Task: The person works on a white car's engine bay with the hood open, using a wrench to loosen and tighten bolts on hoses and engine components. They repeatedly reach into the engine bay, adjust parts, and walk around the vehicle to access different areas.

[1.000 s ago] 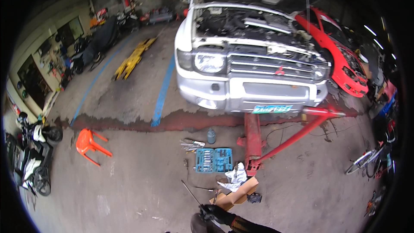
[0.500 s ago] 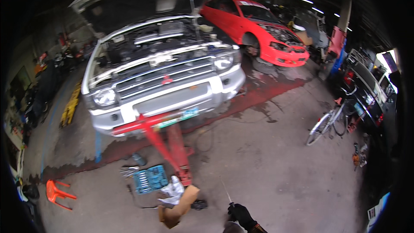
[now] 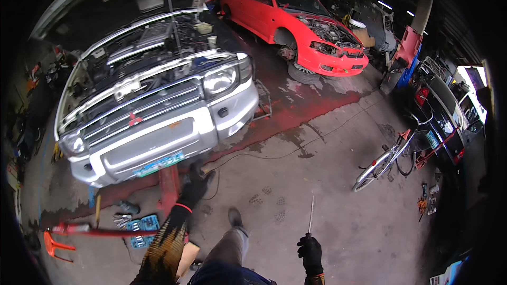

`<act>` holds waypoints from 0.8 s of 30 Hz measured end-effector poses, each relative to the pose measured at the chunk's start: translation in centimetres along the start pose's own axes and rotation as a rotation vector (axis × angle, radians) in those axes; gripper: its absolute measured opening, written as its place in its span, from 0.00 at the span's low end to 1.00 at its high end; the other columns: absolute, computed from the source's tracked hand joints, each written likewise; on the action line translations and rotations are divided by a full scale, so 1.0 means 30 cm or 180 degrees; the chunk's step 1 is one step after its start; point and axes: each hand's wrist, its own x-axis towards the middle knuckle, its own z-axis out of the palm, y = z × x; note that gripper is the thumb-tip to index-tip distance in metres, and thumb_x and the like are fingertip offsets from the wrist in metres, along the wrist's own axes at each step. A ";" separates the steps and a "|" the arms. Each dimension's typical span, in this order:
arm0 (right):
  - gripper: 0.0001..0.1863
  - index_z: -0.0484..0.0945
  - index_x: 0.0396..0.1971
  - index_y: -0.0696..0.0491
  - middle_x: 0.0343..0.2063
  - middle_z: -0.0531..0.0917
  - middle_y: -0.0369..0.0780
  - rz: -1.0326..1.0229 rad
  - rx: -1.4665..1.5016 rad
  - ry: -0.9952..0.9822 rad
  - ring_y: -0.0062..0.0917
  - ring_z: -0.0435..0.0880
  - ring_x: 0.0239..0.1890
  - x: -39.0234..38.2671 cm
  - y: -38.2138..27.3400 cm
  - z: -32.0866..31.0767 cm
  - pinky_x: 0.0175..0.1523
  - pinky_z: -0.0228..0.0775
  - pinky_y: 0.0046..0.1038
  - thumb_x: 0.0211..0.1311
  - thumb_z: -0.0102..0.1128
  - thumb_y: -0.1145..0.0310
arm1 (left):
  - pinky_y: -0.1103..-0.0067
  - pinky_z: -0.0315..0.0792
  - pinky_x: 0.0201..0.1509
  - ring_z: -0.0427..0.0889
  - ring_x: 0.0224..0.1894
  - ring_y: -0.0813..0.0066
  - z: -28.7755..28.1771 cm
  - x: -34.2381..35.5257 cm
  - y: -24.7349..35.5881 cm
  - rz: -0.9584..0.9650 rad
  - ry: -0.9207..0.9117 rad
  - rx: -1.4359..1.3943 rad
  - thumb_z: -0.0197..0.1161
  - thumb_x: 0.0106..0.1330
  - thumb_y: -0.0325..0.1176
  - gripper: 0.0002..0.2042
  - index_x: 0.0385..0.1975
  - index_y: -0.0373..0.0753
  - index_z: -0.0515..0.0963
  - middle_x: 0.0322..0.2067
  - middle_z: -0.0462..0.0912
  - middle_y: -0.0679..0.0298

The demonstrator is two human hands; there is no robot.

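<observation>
My right hand (image 3: 310,255), in a black glove, grips a long thin screwdriver (image 3: 311,215) by its handle, the shaft pointing up and away. My left hand (image 3: 195,187), gloved the same way, reaches forward in front of the silver SUV (image 3: 150,142), fingers looking apart and slightly blurred, with nothing seen in them. It is beside the red floor jack (image 3: 169,183) under the front bumper. The jack's red handle (image 3: 105,231) slants low to the left, passing behind my left forearm. The SUV's hood is raised over its engine bay.
A blue socket-set case (image 3: 142,227) and an orange plastic stool (image 3: 55,245) are at the lower left. Beyond stands a red car (image 3: 338,63) with a wheel off. A bicycle (image 3: 383,166) leans by a dark car at right. A thin cable (image 3: 264,155) crosses the floor.
My left arm has come into view, reaching forward. The jack handle has swung down to the left. The view has shifted right, and my right hand still holds the screwdriver.
</observation>
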 end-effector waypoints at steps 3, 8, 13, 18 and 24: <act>0.18 0.78 0.37 0.57 0.26 0.83 0.42 0.0186 0.0210 0.0183 0.23 0.77 0.16 0.264 -0.005 -0.002 0.18 0.67 0.25 0.74 0.53 0.54 | 0.67 0.76 0.46 0.80 0.42 0.62 0.058 0.434 0.095 0.0267 0.0501 -0.0638 0.69 0.66 0.41 0.29 0.62 0.35 0.69 0.53 0.77 0.53; 0.20 0.78 0.33 0.54 0.19 0.79 0.38 0.0905 0.0240 0.1199 0.22 0.73 0.13 0.671 -0.115 -0.015 0.15 0.63 0.26 0.71 0.58 0.51 | 0.74 0.78 0.40 0.80 0.40 0.72 0.229 0.997 0.175 -0.0514 0.0355 -0.1164 0.70 0.64 0.32 0.25 0.59 0.36 0.71 0.50 0.78 0.58; 0.19 0.77 0.28 0.48 0.18 0.78 0.35 0.0732 0.0181 0.1752 0.17 0.68 0.12 1.059 -0.323 0.010 0.16 0.56 0.21 0.69 0.61 0.47 | 0.74 0.76 0.43 0.79 0.40 0.69 0.300 1.556 0.286 0.0334 0.0684 -0.1463 0.68 0.64 0.30 0.24 0.59 0.37 0.70 0.49 0.77 0.58; 0.19 0.77 0.28 0.49 0.18 0.78 0.36 0.0772 0.0109 0.1624 0.17 0.66 0.11 1.604 -0.496 0.068 0.15 0.55 0.21 0.70 0.60 0.48 | 0.72 0.74 0.46 0.80 0.40 0.64 0.260 2.201 0.259 0.0741 0.1004 -0.0880 0.65 0.67 0.30 0.18 0.55 0.34 0.73 0.41 0.79 0.56; 0.19 0.78 0.27 0.48 0.17 0.78 0.35 0.0703 0.0128 0.1252 0.19 0.67 0.11 2.385 -0.749 0.113 0.16 0.56 0.22 0.68 0.62 0.48 | 0.61 0.76 0.49 0.82 0.43 0.48 0.134 2.831 0.045 0.0496 0.2234 0.0926 0.63 0.66 0.36 0.19 0.54 0.34 0.76 0.43 0.82 0.48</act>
